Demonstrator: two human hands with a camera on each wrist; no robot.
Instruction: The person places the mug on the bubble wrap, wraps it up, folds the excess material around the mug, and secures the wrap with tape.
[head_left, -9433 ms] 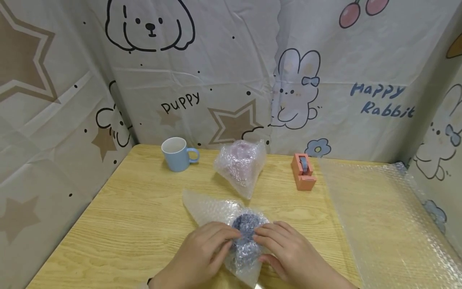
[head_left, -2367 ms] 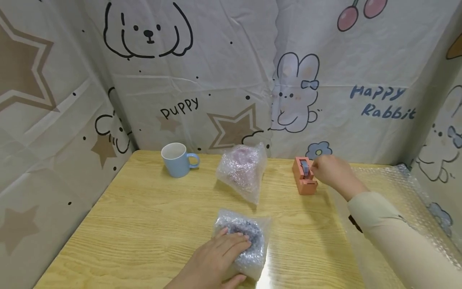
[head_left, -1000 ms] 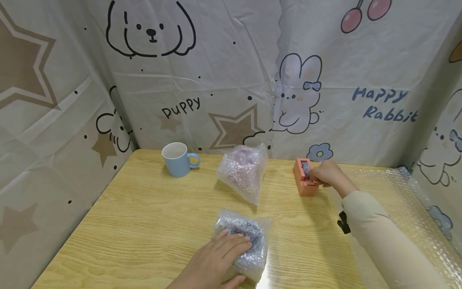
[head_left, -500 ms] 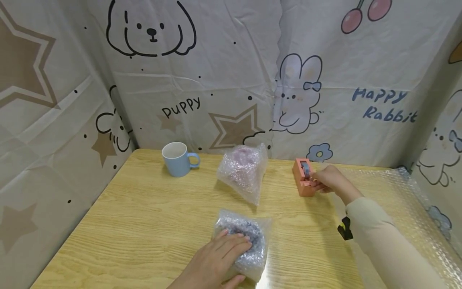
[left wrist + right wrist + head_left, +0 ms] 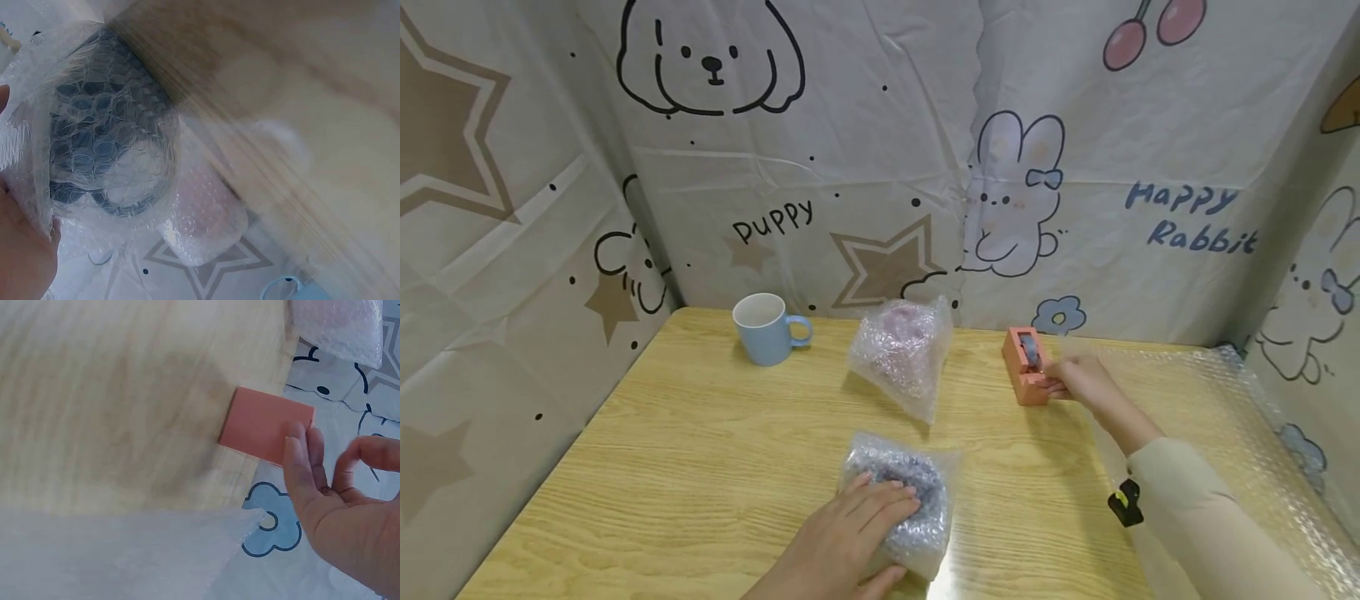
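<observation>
A dark blue thing inside bubble wrap lies near the front of the table; in the left wrist view, a round, mug-like shape shows through the layers. My left hand rests on top of this bundle, fingers laid over it and thumb along its near side. At the orange tape dispenser, my right hand pinches the tape by the roll between thumb and index finger. Its other fingers rest against the dispenser's front face. The tape's end is hidden by the hand.
A light blue mug stands at the back left of the wooden table. Right of it is a pink thing wrapped in bubble wrap. A large bubble wrap sheet covers the right side. Printed cloth hangs behind.
Earlier, both hands were folding the wrap around the blue thing. Since then my right hand has moved to the dispenser and slid from the roll towards its front. My left hand has stayed on the bundle.
</observation>
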